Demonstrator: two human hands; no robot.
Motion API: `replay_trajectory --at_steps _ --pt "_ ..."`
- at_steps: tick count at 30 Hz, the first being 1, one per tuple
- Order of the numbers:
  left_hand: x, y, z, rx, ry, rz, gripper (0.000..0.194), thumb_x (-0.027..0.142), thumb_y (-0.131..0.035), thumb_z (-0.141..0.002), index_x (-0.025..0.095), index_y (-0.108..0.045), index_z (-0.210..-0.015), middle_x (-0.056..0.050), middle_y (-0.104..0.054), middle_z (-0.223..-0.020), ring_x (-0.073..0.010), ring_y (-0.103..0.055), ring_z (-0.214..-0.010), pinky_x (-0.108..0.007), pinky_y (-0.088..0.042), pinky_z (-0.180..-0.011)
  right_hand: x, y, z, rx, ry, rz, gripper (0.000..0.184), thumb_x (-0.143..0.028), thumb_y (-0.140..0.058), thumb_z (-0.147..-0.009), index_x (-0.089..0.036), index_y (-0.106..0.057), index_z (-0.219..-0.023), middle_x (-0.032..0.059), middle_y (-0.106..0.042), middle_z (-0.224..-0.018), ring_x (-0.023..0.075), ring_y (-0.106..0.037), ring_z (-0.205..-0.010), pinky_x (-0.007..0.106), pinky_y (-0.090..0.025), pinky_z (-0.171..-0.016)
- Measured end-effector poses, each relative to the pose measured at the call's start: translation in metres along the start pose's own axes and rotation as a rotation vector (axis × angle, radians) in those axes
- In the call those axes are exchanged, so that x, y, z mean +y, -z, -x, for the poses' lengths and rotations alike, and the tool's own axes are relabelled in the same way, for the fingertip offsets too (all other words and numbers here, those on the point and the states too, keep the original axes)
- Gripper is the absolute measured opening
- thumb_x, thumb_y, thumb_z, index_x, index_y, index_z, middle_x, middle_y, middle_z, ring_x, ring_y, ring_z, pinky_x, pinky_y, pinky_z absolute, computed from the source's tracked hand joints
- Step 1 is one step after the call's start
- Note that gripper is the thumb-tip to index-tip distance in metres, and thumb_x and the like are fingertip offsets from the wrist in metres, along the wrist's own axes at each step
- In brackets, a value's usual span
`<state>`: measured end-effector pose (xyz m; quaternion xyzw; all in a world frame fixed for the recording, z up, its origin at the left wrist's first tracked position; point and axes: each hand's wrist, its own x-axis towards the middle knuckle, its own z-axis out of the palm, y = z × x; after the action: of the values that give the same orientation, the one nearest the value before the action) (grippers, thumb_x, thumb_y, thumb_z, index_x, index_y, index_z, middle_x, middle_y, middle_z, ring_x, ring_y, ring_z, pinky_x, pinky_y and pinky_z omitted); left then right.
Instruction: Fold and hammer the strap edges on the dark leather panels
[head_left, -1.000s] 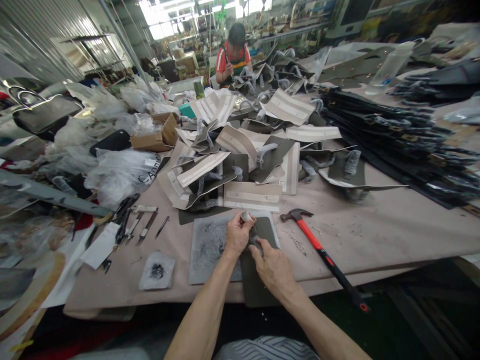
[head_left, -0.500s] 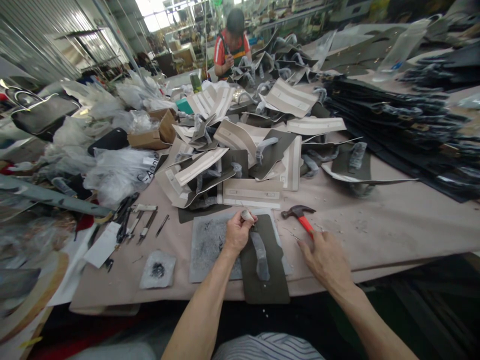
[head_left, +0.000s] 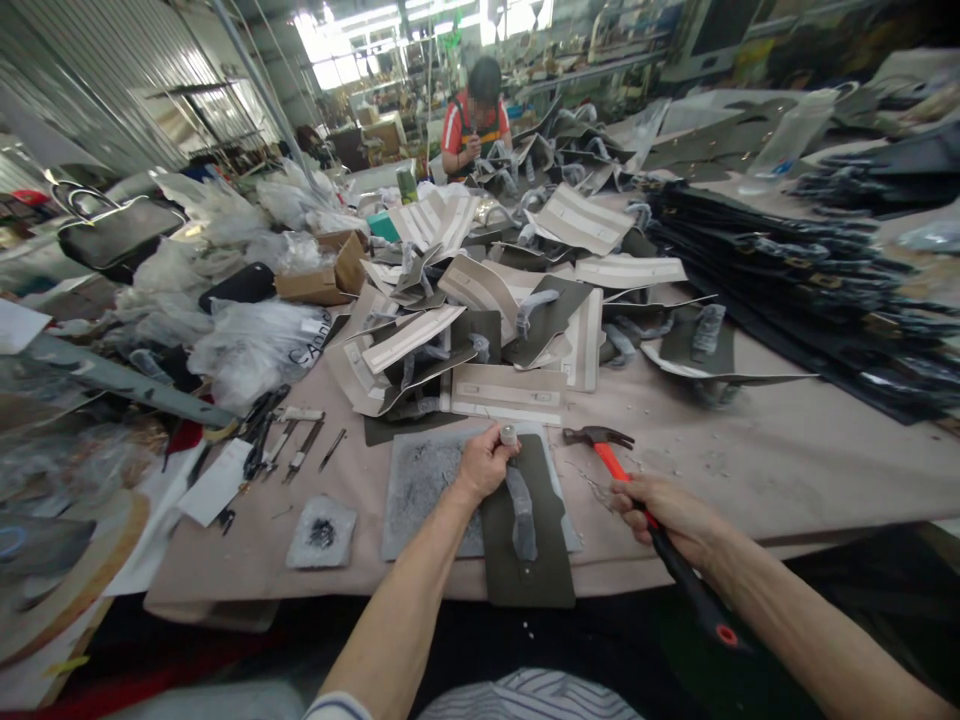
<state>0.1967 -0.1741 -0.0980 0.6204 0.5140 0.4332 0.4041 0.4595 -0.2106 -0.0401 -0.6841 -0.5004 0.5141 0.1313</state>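
My right hand (head_left: pixel 664 510) is wrapped round the handle of a claw hammer (head_left: pixel 613 462) with a red and black grip, to the right of the work slab. In my left hand (head_left: pixel 484 465) a short pale cylindrical piece (head_left: pixel 508 436), perhaps a punch, stands upright at the top of a dark olive panel (head_left: pixel 553 560). A plastic-wrapped handle strap (head_left: pixel 523 515) runs down the panel's middle. Under the panel lies a grey slab (head_left: pixel 405 510) with a scuffed, blackened surface. The lower end of the pale piece is hidden by my fingers.
Left of the slab lie a small pad with dark bits (head_left: pixel 321 533) and several slim hand tools (head_left: pixel 300 450). Beyond it rises a heap of similar panels (head_left: pixel 510 390). A stack of black pieces (head_left: pixel 795 280) lies right; a co-worker (head_left: pixel 477 120) sits at the far side.
My right hand has left the strap on the panel, moved right and closed round the hammer's handle. My left hand has stayed at the panel's top with the pale piece.
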Motion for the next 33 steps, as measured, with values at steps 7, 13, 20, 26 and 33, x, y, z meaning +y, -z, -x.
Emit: replay_trajectory --at_steps 7,13,20,26,33 --pt "-0.003 -0.006 0.012 0.057 -0.050 -0.052 0.013 0.017 -0.058 -0.086 0.020 -0.070 -0.090 -0.003 -0.073 -0.082 -0.0188 -0.067 -0.077 -0.029 -0.051 -0.076 -0.049 -0.013 0.034 0.428 0.557 0.274 0.034 -0.050 -0.035 -0.097 -0.023 -0.047 -0.080 -0.0010 -0.051 -0.059 0.0132 -0.046 -0.049 0.027 -0.030 -0.051" --pt "-0.009 -0.007 0.012 0.043 -0.042 -0.081 0.011 0.019 -0.060 -0.086 0.020 -0.070 -0.089 -0.003 -0.073 -0.080 -0.0183 -0.067 -0.075 -0.027 -0.050 -0.073 -0.097 0.010 0.050 0.360 0.691 0.811 0.027 -0.040 -0.042 -0.098 -0.022 -0.050 -0.080 -0.0028 -0.046 -0.054 0.0102 -0.032 -0.041 0.029 -0.014 -0.048" --pt "-0.011 -0.007 0.012 0.046 -0.079 -0.067 0.016 0.017 -0.058 -0.086 0.020 -0.071 -0.094 -0.004 -0.075 -0.084 -0.0193 -0.068 -0.078 -0.030 -0.053 -0.077 -0.113 0.006 0.074 0.949 0.836 0.216 0.031 -0.045 -0.033 -0.102 -0.022 -0.048 -0.086 -0.0028 -0.050 -0.057 0.0124 -0.047 -0.046 0.026 -0.032 -0.050" --pt "-0.008 -0.007 0.012 0.028 -0.067 -0.055 0.016 0.016 -0.058 -0.084 0.020 -0.072 -0.091 -0.002 -0.073 -0.082 -0.0184 -0.067 -0.078 -0.028 -0.052 -0.075 -0.043 -0.011 0.031 0.252 0.376 0.897 0.026 -0.038 -0.038 -0.101 -0.021 -0.053 -0.088 0.0014 -0.058 -0.059 0.0159 -0.050 -0.048 0.030 -0.016 -0.051" --pt "-0.005 -0.006 0.013 0.049 -0.029 -0.016 0.013 0.017 -0.063 -0.081 0.021 -0.073 -0.088 -0.002 -0.074 -0.082 -0.0192 -0.067 -0.078 -0.028 -0.053 -0.076 0.020 0.006 0.000 0.227 0.204 0.822 0.033 -0.037 -0.030 -0.103 -0.019 -0.055 -0.090 0.0084 -0.065 -0.072 0.0236 -0.063 -0.064 0.032 -0.035 -0.057"
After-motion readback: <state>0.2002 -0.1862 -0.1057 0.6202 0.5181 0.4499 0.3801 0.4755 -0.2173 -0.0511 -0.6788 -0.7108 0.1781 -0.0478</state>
